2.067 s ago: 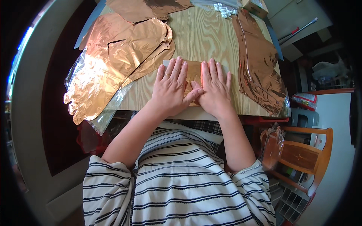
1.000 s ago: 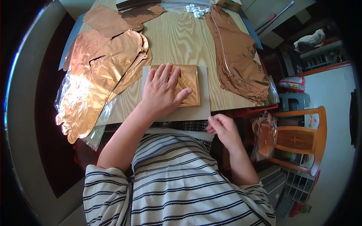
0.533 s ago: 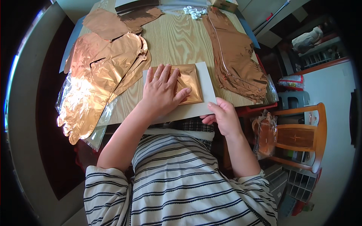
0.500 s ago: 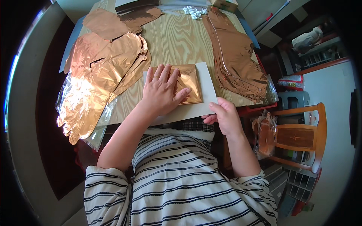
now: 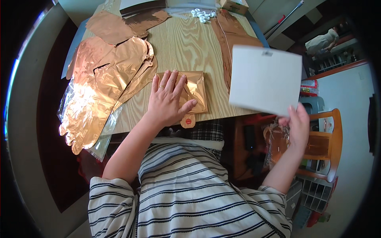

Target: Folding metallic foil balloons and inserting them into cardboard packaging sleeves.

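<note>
My left hand (image 5: 167,99) lies flat with fingers spread on a folded copper-coloured foil balloon (image 5: 197,87), a neat square on the wooden table. From the near edge of this square sticks out a small tab (image 5: 188,121) with a red mark. At the right, my right hand (image 5: 298,127) grips a white rectangular board (image 5: 265,79) by its near corner, raised over the table's right side. The board hides most of the flat foil balloons (image 5: 237,33) stacked there. Part of the folded foil is covered by my left palm.
Shiny flat foil balloons (image 5: 107,75) lie in a pile on the left, over clear plastic. Small white rolls (image 5: 203,16) and a cardboard box (image 5: 235,5) sit at the far side. A wooden chair (image 5: 335,144) stands at the right; a person (image 5: 321,41) is farther off.
My right hand has drawn the white board out from under the folded foil balloon and lifted it to the right. My left hand has stayed on the foil, whose tab now shows.
</note>
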Tool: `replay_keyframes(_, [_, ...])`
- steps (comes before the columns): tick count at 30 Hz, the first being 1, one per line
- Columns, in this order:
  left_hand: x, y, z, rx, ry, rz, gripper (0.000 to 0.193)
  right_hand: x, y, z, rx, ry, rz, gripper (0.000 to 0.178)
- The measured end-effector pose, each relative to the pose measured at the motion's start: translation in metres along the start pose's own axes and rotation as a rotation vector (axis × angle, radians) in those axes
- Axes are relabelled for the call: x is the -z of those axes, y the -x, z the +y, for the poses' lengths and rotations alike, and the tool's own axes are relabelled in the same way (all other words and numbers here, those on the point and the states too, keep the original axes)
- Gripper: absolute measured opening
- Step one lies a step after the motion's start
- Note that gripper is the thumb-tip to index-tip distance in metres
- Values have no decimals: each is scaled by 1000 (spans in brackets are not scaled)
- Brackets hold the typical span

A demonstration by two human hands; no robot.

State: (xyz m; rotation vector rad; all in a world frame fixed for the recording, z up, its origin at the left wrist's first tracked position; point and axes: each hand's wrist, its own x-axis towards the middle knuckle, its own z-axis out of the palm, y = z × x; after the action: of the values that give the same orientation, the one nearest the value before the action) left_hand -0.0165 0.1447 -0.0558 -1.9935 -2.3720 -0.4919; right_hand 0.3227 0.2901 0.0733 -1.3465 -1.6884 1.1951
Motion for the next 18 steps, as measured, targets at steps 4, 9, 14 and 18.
replay_keyframes(4, [-4, 1, -1, -23, -11, 63, 81, -59, -68, 19, 96, -101, -21, 24])
replay_keyframes(9, [-1, 0, 1, -34, -7, 62, 82, -138, -123, 47, 353, 538, -91, 18])
replay_keyframes(14, [-4, 6, 1, -37, -14, 96, 81, -157, -107, 35, 155, 482, -722, 22])
replay_keyframes(18, [-4, 7, 5, -44, -3, 88, 81, -152, -89, 27, 82, 511, -868, 23])
